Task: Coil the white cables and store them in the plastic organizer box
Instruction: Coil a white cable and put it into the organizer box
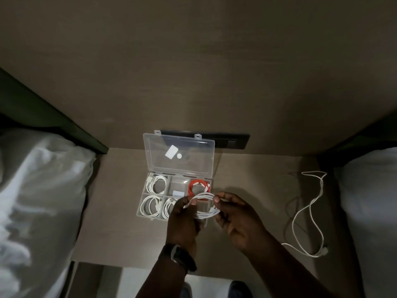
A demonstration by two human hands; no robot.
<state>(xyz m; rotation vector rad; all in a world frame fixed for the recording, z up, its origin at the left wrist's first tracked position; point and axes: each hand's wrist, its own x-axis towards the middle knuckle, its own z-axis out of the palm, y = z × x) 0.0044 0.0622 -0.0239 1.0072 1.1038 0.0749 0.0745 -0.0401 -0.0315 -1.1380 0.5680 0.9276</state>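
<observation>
Both hands, left hand (184, 214) and right hand (234, 216), pinch a coiled white cable (206, 206) over the open organizer box (148, 198), keeping its loops together for storing.

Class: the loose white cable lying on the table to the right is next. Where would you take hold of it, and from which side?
Probably grip the loose cable at its plug end, coming from above: it lies flat and uncoiled, its end nearest the right hand.
</observation>
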